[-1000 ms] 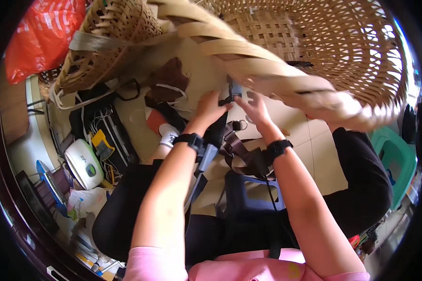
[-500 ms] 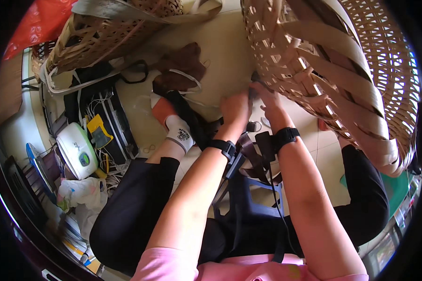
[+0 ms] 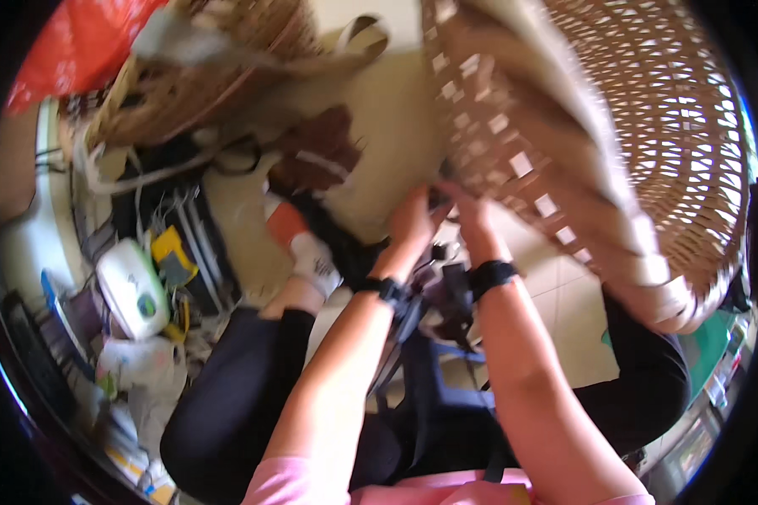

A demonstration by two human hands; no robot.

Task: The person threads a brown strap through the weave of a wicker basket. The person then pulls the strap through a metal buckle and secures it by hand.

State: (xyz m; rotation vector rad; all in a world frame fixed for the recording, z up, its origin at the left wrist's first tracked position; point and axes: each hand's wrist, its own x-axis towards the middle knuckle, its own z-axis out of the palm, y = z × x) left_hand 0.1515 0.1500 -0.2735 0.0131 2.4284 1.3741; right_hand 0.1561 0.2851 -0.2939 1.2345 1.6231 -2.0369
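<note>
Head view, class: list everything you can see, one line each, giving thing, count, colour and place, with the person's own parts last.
Large woven basket: one, tan open weave, upper right, tilted, rim at both hands.
Second woven basket: one, brown, upper left, blurred.
Red bag: one, red, top left corner.
Rounded device: one, white with green, left on the cluttered floor.
Yellow object: one, yellow, just right of the device.
Tiled floor: pale, centre and right.
Sock: one, white, on the foot at centre.
Trousers: black, both legs.
Wristbands: two, black, one per wrist.
Left hand: at the basket rim.
Right hand: at the rim, beside the left.
</note>
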